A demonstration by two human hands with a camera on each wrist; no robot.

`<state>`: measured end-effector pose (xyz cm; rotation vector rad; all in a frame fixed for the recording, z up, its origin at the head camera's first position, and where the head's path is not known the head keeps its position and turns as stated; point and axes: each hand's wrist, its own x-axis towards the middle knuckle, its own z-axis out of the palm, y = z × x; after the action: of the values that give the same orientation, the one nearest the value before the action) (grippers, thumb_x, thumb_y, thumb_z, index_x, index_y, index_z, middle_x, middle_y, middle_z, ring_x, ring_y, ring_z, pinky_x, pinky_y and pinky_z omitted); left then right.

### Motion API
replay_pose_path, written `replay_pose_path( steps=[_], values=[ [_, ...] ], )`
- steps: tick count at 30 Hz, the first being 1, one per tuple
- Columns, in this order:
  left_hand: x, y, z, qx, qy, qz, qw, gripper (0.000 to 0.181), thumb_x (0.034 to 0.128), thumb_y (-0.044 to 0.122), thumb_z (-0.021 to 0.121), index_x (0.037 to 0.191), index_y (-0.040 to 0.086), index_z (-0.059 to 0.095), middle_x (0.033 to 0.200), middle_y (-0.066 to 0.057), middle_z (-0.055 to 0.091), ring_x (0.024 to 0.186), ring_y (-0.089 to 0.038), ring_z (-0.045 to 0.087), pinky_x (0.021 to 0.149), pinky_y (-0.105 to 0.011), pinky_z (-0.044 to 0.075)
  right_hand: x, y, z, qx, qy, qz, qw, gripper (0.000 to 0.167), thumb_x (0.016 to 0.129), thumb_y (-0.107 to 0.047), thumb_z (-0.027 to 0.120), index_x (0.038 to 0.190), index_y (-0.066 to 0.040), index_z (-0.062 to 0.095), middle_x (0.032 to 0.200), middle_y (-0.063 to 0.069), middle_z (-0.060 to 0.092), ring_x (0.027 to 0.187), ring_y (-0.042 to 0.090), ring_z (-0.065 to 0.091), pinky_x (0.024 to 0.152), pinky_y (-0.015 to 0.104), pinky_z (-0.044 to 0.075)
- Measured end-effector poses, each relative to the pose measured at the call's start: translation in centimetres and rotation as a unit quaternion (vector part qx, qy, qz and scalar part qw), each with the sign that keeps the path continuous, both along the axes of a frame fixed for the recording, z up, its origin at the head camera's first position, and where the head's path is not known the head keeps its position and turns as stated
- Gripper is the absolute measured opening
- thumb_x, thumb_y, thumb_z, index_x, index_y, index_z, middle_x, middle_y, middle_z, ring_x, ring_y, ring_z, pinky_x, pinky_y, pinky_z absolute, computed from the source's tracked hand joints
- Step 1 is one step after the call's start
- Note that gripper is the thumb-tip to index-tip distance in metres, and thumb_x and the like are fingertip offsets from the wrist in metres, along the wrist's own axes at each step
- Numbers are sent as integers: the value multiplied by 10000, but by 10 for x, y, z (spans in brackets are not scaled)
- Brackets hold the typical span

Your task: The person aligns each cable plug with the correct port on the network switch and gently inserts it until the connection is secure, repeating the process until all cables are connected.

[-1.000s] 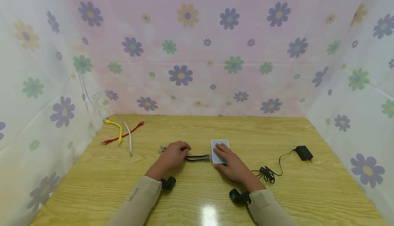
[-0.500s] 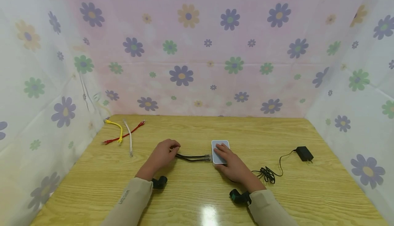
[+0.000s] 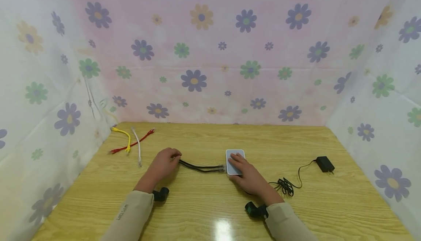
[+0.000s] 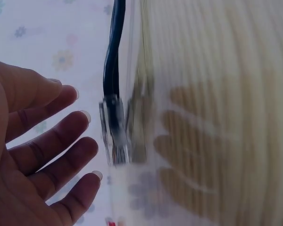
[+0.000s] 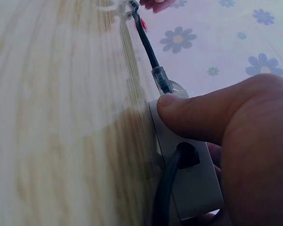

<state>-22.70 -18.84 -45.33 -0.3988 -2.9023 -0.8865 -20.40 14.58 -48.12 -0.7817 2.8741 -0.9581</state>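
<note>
Your wood-grain table runs beneath both hands and out beyond them. On it, past your left hand and off its outer side, you have a red cable, with a yellow cable and a white cable each crossing it. Under your right hand sits a white box. Two black cables stretch between your hands. Outward from your right hand lie a bundled cord and its power adapter, the adapter farther off.
</note>
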Motion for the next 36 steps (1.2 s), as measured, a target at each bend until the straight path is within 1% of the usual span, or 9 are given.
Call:
replay_pose_path(
  steps=[7, 12, 16, 18, 21, 25, 28, 33, 36],
  values=[
    [0, -13, 1, -218, 146, 3, 9997, 212, 974, 150, 574, 1103, 23, 684, 1052, -125, 660, 964, -291, 632, 828, -471, 525, 0, 0, 0, 29, -10, -4, 10000, 610, 936, -265, 650, 1480, -118, 417, 1586, 63, 297, 1484, 319, 212, 1127, 552, 311],
    [-2, -23, 2, -362, 281, 128, 9989, 212, 971, 147, 570, 1094, 20, 688, 1045, -139, 656, 954, -309, 614, 816, -485, 513, -1, 0, 0, -12, -15, 15, 10000, 609, 936, -270, 649, 1478, -111, 419, 1586, 67, 297, 1485, 323, 208, 1129, 552, 308],
    [-3, -32, 2, -479, 354, 257, 9979, 210, 967, 131, 565, 1091, 12, 685, 1060, -173, 642, 961, -355, 598, 800, -510, 509, -1, 0, 0, -27, 1, -6, 10000, 607, 934, -269, 652, 1475, -114, 424, 1584, 68, 301, 1482, 326, 214, 1124, 555, 314],
    [-2, -38, 2, -568, 329, 349, 9972, 213, 969, 135, 561, 1099, 18, 683, 1077, -182, 634, 971, -368, 591, 797, -516, 508, -1, 0, -1, -15, -4, -13, 10000, 607, 935, -273, 650, 1476, -119, 422, 1585, 65, 298, 1482, 327, 215, 1122, 556, 317],
    [0, -45, 3, -652, 331, 399, 9965, 212, 968, 125, 560, 1103, 14, 681, 1092, -204, 628, 973, -386, 591, 800, -534, 505, -2, 0, -2, 7, -19, -26, 10000, 607, 940, -282, 644, 1480, -125, 417, 1589, 58, 291, 1483, 325, 212, 1123, 556, 316],
    [3, -53, 6, -736, 435, 441, 9954, 201, 957, 97, 565, 1091, 2, 682, 1086, -230, 631, 955, -410, 602, 786, -556, 504, -2, 0, -3, -11, -19, -42, 10000, 605, 942, -287, 640, 1482, -132, 415, 1591, 47, 288, 1484, 322, 213, 1124, 557, 313],
    [3, -59, 6, -773, 502, 506, 9945, 199, 946, 74, 563, 1085, -2, 684, 1079, -243, 631, 933, -423, 604, 763, -558, 505, -2, 0, -3, -3, -11, -48, 10000, 605, 941, -287, 641, 1482, -135, 416, 1590, 45, 291, 1483, 318, 218, 1124, 555, 315],
    [4, -70, 7, -983, 540, 649, 9916, 221, 928, 11, 523, 1084, -3, 680, 1042, -246, 629, 894, -418, 605, 740, -556, 504, -1, 0, -1, -17, -3, -18, 10000, 604, 936, -272, 649, 1476, -122, 424, 1584, 60, 302, 1481, 324, 222, 1121, 557, 316],
    [6, -76, 10, -1057, 476, 718, 9907, 260, 907, -40, 491, 1085, -4, 676, 1028, -255, 629, 885, -417, 612, 737, -551, 506, -1, 0, -1, -33, -25, 8, 10000, 604, 936, -269, 649, 1475, -116, 424, 1584, 65, 302, 1480, 327, 221, 1123, 559, 313]
  ],
)
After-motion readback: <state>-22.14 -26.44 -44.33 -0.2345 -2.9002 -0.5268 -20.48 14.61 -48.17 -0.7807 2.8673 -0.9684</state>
